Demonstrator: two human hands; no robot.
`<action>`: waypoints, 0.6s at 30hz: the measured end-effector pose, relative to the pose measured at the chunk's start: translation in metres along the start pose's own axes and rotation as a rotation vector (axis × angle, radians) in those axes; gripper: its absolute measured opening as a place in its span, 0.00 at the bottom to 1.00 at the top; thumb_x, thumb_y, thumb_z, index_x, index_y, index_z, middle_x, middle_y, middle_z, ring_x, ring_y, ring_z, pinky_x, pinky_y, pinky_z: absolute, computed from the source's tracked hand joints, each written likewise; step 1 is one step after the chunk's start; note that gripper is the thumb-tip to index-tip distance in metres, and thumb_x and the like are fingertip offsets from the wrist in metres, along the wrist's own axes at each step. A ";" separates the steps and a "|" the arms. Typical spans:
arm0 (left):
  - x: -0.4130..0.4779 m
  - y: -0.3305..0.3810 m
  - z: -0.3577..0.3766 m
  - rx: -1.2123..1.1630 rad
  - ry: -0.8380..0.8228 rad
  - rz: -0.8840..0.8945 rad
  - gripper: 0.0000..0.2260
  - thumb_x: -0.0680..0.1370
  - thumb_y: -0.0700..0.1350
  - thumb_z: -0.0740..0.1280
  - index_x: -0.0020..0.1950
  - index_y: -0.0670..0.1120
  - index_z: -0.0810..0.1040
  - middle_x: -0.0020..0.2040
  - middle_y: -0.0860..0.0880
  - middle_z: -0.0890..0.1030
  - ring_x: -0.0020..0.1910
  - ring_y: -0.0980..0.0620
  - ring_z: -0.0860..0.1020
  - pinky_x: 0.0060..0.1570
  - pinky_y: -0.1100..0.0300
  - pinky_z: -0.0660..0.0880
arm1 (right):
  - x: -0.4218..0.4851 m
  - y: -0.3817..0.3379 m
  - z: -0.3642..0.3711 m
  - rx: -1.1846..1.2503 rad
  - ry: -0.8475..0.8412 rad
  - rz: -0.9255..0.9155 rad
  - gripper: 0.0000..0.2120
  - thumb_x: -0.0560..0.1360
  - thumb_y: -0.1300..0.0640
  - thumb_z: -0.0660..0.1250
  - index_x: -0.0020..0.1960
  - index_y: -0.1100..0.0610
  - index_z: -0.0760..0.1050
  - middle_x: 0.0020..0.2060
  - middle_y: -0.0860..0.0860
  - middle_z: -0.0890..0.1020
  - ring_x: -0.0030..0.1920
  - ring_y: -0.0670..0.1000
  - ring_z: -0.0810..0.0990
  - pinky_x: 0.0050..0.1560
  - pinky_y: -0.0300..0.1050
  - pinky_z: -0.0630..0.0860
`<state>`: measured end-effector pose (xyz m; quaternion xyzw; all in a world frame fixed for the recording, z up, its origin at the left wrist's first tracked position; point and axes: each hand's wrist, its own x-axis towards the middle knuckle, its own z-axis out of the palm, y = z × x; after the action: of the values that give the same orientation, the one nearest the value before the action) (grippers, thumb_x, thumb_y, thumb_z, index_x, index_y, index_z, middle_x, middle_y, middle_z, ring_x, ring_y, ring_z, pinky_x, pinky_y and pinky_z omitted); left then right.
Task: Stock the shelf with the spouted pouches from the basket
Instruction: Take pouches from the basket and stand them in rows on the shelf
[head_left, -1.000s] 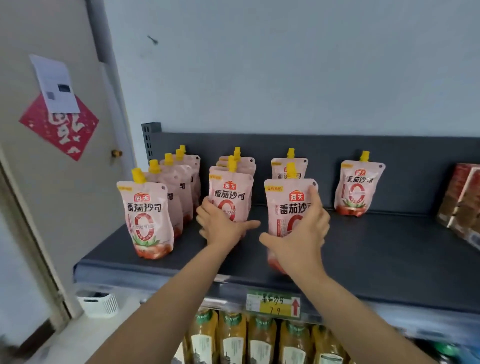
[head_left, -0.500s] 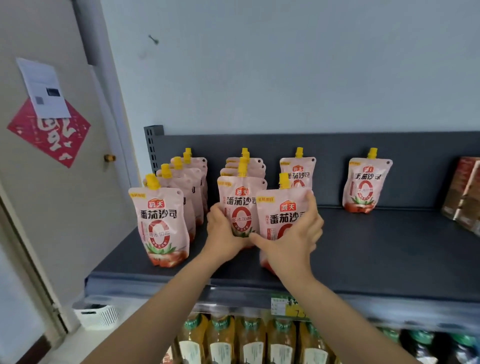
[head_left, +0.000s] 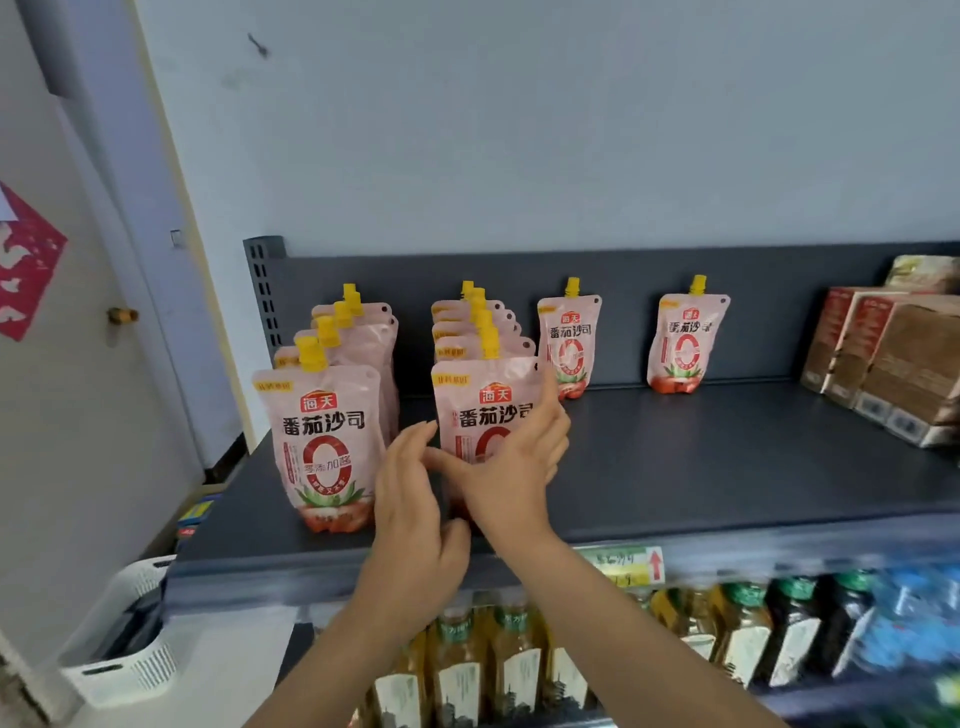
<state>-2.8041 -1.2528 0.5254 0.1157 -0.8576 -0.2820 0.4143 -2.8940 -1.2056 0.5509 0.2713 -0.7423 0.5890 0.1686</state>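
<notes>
**Right hand (head_left: 511, 467) stands a pouch (head_left: 480, 415) at the head of the middle row**

Right hand grips the pouch, as we see it. The thumb lies across the lower front, the fingers wrap the right edge, and the index finger reaches up the side. We take this grip as a way to steady a soft bag so it stands upright, label outward.

The pouch stands on the shelf (head_left: 727, 467), directly in front of the middle row (head_left: 480, 332). That row's yellow caps line up behind it, so it becomes the new face of the row.

Our left hand (head_left: 410, 493) hangs just beside the pouch's left edge, fingers relaxed and holding nothing. We cannot tell whether its fingertips touch the bag. We judge it is there to square the pouch or catch it if it tips.

The left row (head_left: 322, 441) stands close alongside, also face out. Against the back panel, a back pouch (head_left: 569, 343) and a far pouch (head_left: 685, 338) each stand alone, well apart. We read these as starters for rows to be filled forward.

The basket (head_left: 124, 649) sits low at the left, below the shelf. We cannot see its contents, so we cannot say how many pouches remain.
</notes>
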 end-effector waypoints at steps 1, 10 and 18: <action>-0.002 -0.002 0.000 0.017 0.003 0.001 0.39 0.68 0.32 0.67 0.73 0.52 0.54 0.70 0.57 0.56 0.73 0.54 0.53 0.73 0.53 0.53 | -0.002 0.002 -0.007 -0.004 -0.010 -0.011 0.61 0.55 0.36 0.77 0.75 0.46 0.42 0.68 0.48 0.57 0.69 0.51 0.56 0.67 0.55 0.60; -0.019 0.044 0.053 0.090 -0.091 0.282 0.35 0.71 0.50 0.64 0.75 0.45 0.54 0.72 0.47 0.58 0.72 0.46 0.58 0.71 0.54 0.50 | -0.029 0.052 -0.151 -0.425 0.081 -0.153 0.38 0.71 0.46 0.70 0.74 0.53 0.55 0.70 0.54 0.60 0.70 0.53 0.58 0.68 0.55 0.61; -0.065 0.130 0.189 0.141 -0.367 0.461 0.33 0.73 0.58 0.63 0.73 0.44 0.60 0.70 0.43 0.64 0.68 0.43 0.63 0.66 0.49 0.58 | -0.057 0.154 -0.320 -0.654 0.183 0.029 0.31 0.73 0.50 0.69 0.71 0.57 0.61 0.67 0.56 0.65 0.68 0.52 0.59 0.67 0.44 0.56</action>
<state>-2.9053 -1.0454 0.4640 -0.1066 -0.9392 -0.1367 0.2964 -2.9635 -0.8609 0.4779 0.1381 -0.8775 0.3439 0.3042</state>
